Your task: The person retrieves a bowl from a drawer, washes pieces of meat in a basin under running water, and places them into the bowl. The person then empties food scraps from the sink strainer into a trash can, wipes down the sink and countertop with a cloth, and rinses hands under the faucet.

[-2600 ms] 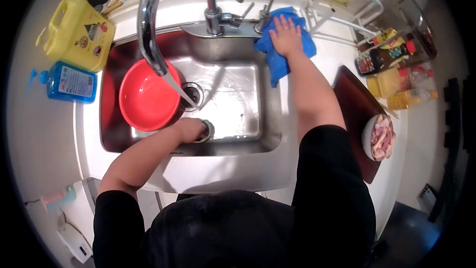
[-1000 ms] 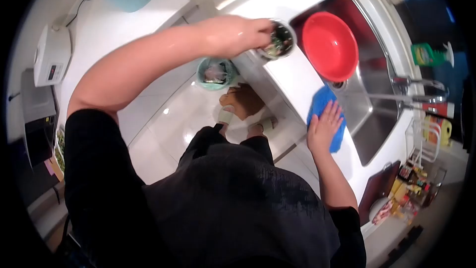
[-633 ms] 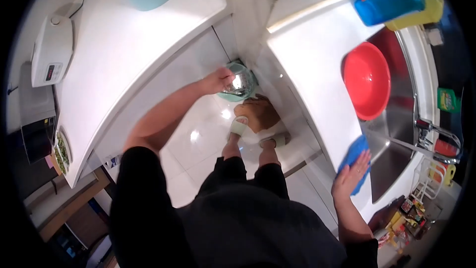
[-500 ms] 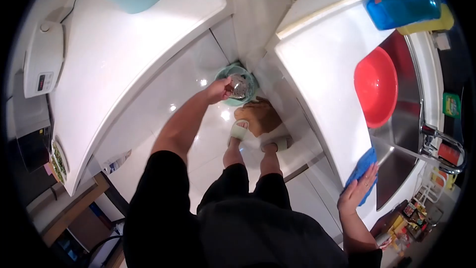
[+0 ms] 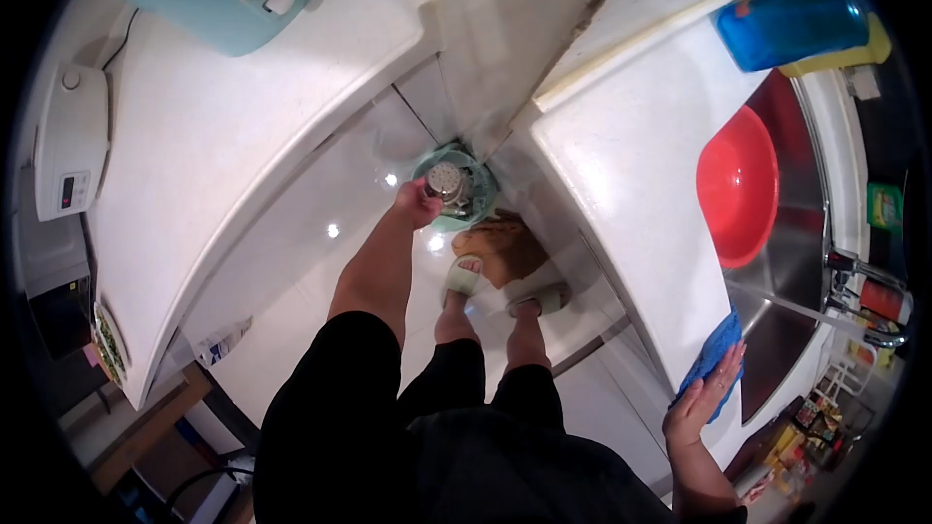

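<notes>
In my left hand (image 5: 417, 204) is a round metal sink strainer (image 5: 445, 179), its perforated face toward me. The fingers are closed on its edge. It is over the light green bin (image 5: 488, 190) in the floor corner, which has a bag-like liner. On the sink side, my right hand (image 5: 701, 398) lies with its fingers stretched over a blue cloth (image 5: 723, 338). The cloth rests on the counter edge beside the sink.
A red basin (image 5: 738, 186) stands in the steel sink (image 5: 777, 349), near the faucet (image 5: 879, 335). A blue container (image 5: 791, 15) is at the back right. On the left counter (image 5: 223, 126) are a teal appliance (image 5: 252, 15) and a white one (image 5: 73, 141). A brown mat (image 5: 510, 250) lies by my feet.
The strainer has tilted so its perforated face shows, and my left hand has shifted slightly left and down. The whole view has shifted slightly. My right hand remains on the cloth.
</notes>
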Demonstrator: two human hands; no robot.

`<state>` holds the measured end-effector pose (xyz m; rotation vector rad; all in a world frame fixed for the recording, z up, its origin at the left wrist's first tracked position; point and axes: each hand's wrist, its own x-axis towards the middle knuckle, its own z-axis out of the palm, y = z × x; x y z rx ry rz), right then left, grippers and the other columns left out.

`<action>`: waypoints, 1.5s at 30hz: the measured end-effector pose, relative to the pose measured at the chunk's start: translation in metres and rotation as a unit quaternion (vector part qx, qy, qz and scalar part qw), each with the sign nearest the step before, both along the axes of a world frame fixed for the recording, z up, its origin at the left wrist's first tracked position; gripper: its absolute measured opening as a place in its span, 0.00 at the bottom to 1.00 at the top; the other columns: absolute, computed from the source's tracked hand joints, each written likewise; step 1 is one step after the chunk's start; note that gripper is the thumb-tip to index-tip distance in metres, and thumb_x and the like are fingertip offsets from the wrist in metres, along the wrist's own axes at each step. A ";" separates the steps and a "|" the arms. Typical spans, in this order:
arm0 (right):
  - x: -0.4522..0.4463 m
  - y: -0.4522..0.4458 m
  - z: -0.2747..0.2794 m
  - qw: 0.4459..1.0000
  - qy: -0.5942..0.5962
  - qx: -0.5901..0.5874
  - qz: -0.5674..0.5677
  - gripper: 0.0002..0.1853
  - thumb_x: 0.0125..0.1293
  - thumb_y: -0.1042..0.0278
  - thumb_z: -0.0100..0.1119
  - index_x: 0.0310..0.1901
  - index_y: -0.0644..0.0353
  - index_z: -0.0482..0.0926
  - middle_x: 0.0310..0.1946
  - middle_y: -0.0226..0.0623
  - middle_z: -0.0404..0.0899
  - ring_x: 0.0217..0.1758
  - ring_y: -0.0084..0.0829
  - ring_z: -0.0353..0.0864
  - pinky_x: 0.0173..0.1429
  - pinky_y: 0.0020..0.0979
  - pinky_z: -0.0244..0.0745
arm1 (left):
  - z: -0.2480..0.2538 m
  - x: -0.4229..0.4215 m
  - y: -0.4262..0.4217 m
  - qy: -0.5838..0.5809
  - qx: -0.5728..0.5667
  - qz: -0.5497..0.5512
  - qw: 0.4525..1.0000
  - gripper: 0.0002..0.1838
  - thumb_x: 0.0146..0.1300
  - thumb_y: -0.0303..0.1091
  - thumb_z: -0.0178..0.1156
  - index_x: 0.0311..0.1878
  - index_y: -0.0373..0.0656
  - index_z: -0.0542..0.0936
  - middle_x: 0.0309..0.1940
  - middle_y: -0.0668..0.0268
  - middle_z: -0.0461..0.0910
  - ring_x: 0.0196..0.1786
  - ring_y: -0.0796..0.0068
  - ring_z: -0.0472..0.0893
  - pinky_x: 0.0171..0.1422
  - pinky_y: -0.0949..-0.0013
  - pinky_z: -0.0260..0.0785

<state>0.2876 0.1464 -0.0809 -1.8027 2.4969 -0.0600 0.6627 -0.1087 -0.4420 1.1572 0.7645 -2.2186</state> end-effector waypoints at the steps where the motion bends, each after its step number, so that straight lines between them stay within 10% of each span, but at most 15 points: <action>1: -0.001 0.002 -0.001 1.000 0.003 0.003 -0.001 0.31 0.63 0.55 0.27 0.62 0.70 0.46 0.63 0.55 0.45 0.68 0.50 0.41 0.67 0.46 0.32 | 0.000 -0.002 -0.001 -0.021 -0.002 -0.024 0.999 0.10 0.61 0.41 0.44 0.30 0.47 0.69 0.18 0.71 0.59 0.19 0.81 0.59 0.17 0.82 0.52; 6: 0.003 -0.004 0.004 0.999 -0.023 0.010 0.042 0.31 0.62 0.57 0.29 0.62 0.71 0.47 0.63 0.56 0.45 0.67 0.52 0.41 0.67 0.47 0.31 | 0.008 -0.005 0.007 -0.235 -0.196 -0.229 0.924 0.10 0.60 0.40 0.46 0.32 0.45 0.72 0.27 0.67 0.73 0.24 0.72 0.68 0.24 0.75 0.60; 9: 0.022 -0.029 0.002 0.993 -0.069 -0.006 0.091 0.31 0.61 0.57 0.34 0.61 0.69 0.51 0.62 0.56 0.47 0.67 0.52 0.42 0.67 0.48 0.31 | 0.001 0.004 -0.004 -0.366 -0.477 -0.698 0.389 0.09 0.58 0.39 0.48 0.34 0.45 0.74 0.32 0.61 0.75 0.35 0.64 0.72 0.33 0.70 0.64; 12: 0.067 -0.096 0.010 0.985 -0.063 0.048 0.153 0.35 0.55 0.59 0.50 0.61 0.66 0.51 0.64 0.50 0.45 0.68 0.47 0.40 0.68 0.47 0.32 | 0.026 -0.004 0.015 -0.518 -0.519 -0.569 0.372 0.09 0.55 0.37 0.50 0.32 0.42 0.73 0.34 0.51 0.69 0.44 0.56 0.68 0.46 0.63 0.65; 16: 0.110 -0.185 0.003 0.984 -0.041 -0.025 0.169 0.31 0.60 0.55 0.41 0.61 0.67 0.53 0.63 0.50 0.47 0.68 0.47 0.42 0.67 0.48 0.33 | 0.099 -0.019 0.021 -0.493 -0.629 -0.535 0.275 0.08 0.51 0.30 0.54 0.34 0.40 0.73 0.42 0.49 0.63 0.45 0.51 0.66 0.52 0.60 0.62; 21: 0.083 -0.278 -0.024 0.990 0.002 -0.117 0.075 0.32 0.61 0.51 0.34 0.60 0.68 0.55 0.63 0.48 0.50 0.68 0.45 0.43 0.67 0.47 0.37 | 0.090 -0.015 0.026 -0.500 -0.585 -0.478 0.424 0.08 0.51 0.29 0.53 0.35 0.38 0.70 0.39 0.52 0.65 0.42 0.53 0.70 0.47 0.60 0.63; 25: 0.055 -0.331 -0.029 0.992 -0.007 -0.103 -0.070 0.31 0.62 0.53 0.30 0.61 0.68 0.52 0.64 0.47 0.47 0.68 0.42 0.43 0.68 0.46 0.34 | 0.166 -0.015 0.031 -0.513 -0.627 -0.510 0.288 0.08 0.52 0.29 0.52 0.35 0.37 0.68 0.39 0.51 0.64 0.39 0.50 0.71 0.45 0.58 0.64; 37: 0.059 -0.123 0.002 0.955 -0.090 -0.084 0.269 0.27 0.61 0.56 0.40 0.61 0.56 0.56 0.63 0.35 0.52 0.67 0.37 0.46 0.68 0.45 0.36 | 0.385 -0.027 0.051 -0.504 -0.744 -0.431 0.081 0.10 0.48 0.22 0.57 0.35 0.37 0.69 0.42 0.52 0.62 0.39 0.49 0.70 0.41 0.59 0.66; 45: -0.061 0.105 0.034 0.990 -0.110 -0.008 0.092 0.26 0.59 0.55 0.45 0.60 0.47 0.59 0.63 0.32 0.54 0.67 0.36 0.48 0.68 0.45 0.39 | 0.491 -0.200 0.069 -0.335 -0.861 -0.382 -0.039 0.10 0.49 0.19 0.56 0.35 0.37 0.69 0.42 0.55 0.61 0.35 0.60 0.74 0.34 0.70 0.71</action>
